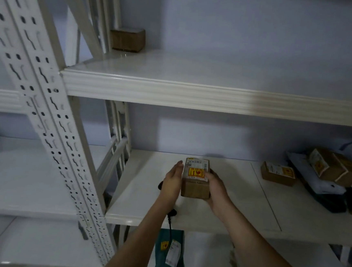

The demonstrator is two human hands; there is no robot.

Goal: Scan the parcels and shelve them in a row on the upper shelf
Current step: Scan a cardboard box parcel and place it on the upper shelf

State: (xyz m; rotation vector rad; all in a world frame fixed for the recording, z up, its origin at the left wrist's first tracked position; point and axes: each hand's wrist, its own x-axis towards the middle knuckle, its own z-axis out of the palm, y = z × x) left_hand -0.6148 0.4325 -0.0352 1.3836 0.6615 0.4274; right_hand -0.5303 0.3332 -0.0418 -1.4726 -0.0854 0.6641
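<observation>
A small brown cardboard parcel [196, 178] with a white label and a yellow sticker on top is held between both hands above the middle shelf [138, 218]. My left hand [172, 181] lies flat against its left side with straight fingers. My right hand [214, 185] grips its right side and underside. A black scanner [172, 213] with a cable lies on the middle shelf under my left forearm, mostly hidden. One brown parcel [128, 39] stands at the far left back of the upper shelf [195, 94].
Several more parcels are piled at the right end of the middle shelf: a small brown box [278, 173], a larger box [333, 168] and soft bags [319, 188]. A green bag with a label [170, 254] sits below. A white perforated upright [45, 109] stands to the left.
</observation>
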